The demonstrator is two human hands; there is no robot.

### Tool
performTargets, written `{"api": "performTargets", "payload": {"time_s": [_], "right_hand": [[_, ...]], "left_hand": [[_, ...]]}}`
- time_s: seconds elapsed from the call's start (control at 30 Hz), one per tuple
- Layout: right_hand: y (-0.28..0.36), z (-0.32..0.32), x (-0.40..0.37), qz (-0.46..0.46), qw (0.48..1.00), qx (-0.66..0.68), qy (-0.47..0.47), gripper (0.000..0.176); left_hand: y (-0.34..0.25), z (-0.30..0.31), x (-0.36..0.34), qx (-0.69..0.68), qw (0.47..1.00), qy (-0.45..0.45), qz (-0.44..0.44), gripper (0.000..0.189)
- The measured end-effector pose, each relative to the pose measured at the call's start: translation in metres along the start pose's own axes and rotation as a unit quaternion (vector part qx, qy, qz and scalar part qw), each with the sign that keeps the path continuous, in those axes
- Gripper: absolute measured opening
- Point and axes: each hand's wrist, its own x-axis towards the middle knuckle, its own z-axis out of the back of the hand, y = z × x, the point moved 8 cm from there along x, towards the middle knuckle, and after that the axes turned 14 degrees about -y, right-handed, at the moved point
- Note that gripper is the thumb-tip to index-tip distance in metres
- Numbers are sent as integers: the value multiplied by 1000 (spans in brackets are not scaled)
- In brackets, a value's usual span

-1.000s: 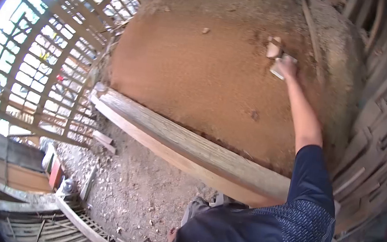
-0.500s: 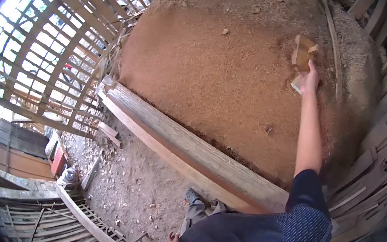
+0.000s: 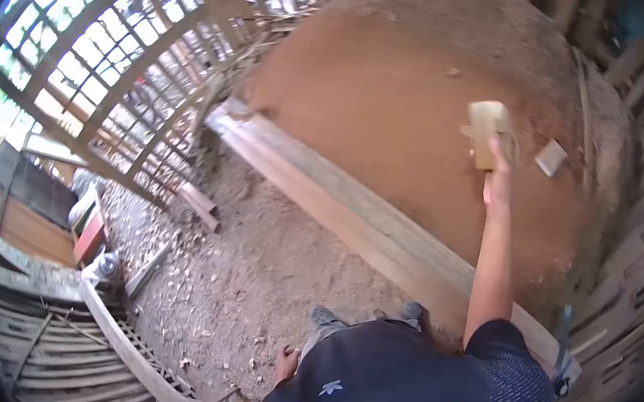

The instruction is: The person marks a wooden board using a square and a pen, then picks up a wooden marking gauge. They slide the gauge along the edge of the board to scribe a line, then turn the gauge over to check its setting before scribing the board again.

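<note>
My right hand point(image 3: 501, 171), arm stretched forward, is closed round a light wooden block tool point(image 3: 488, 133) with a small piece sticking out of its side. The tool is raised over the brown sawdust heap point(image 3: 350, 100) and slightly blurred. To its right a pale flat piece point(image 3: 551, 158) lies on the heap. My left hand point(image 3: 287, 364) hangs low beside my left leg; its fingers look curled, and what they hold, if anything, is too small to tell.
A long wooden beam point(image 3: 353, 213) borders the heap's near side. Wooden lattice point(image 3: 107, 54) stands at the left, with short wood pieces point(image 3: 199, 206) near it. A red object point(image 3: 90, 239) is at lower left. Stacked slats point(image 3: 632, 295) line the right; a blue strap-like thing point(image 3: 564, 339) is by the beam's end.
My right hand has drawn back with the block tool, away from the pale flat piece, and the tool has turned. The head view has shifted. My left hand stays low.
</note>
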Motion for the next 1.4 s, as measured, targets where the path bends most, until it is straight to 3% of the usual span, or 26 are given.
{"api": "performTargets", "payload": {"time_s": [0.07,0.13,0.2,0.23,0.3,0.37,0.4,0.47,0.57,0.73,0.93,0.97,1.0,1.1,1.2,1.27,1.33,1.4], "right_hand": [[-16,-38,-45,16,1000,-13,-1,48],[-23,-69,-86,34,999,-29,-14,49],[-58,-106,-129,-218,967,132,9,50],[-66,-128,-158,-227,967,117,14,50],[-78,-170,-187,-308,912,267,50,55],[-88,-189,-202,-321,899,290,62,62],[-87,-201,-206,-331,868,351,115,64],[-86,-223,-212,-348,811,430,190,71],[-87,-254,-220,-345,800,435,227,77],[-108,-307,-224,-337,808,413,250,83],[-170,-379,-193,-346,808,379,289,84],[-186,-391,-183,-328,843,331,269,80],[-202,-402,-172,-310,873,282,248,75],[-256,-428,-144,-355,885,245,173,68],[-326,-449,-118,-364,900,160,181,65],[-369,-469,-112,-365,895,105,234,63],[-403,-487,-115,-386,894,73,218,58],[-434,-502,-116,-389,896,28,211,48]], "left_hand": [[-27,21,21,7,1000,-10,-15,70],[-42,52,65,-131,990,-50,-23,67],[-69,70,100,-159,986,-31,-34,62],[-90,92,120,-176,982,-32,-62,61],[-148,111,151,-229,969,-30,-90,61],[-182,132,156,-260,962,-32,-82,62],[-192,140,156,-255,963,-36,-83,62],[-188,140,170,-254,964,-42,-63,62],[-166,127,183,-240,970,-23,-33,63],[-148,108,200,-207,978,17,13,66],[-200,90,272,-222,974,46,5,66],[-209,86,287,-220,974,46,14,66],[-232,88,298,-199,979,47,0,66],[-306,90,321,-161,983,85,-26,70],[-414,89,340,-126,980,124,-94,72],[-489,75,351,-187,961,141,-149,80],[-561,64,360,-200,957,116,-178,95],[-597,32,387,-260,944,29,-200,107]]}}
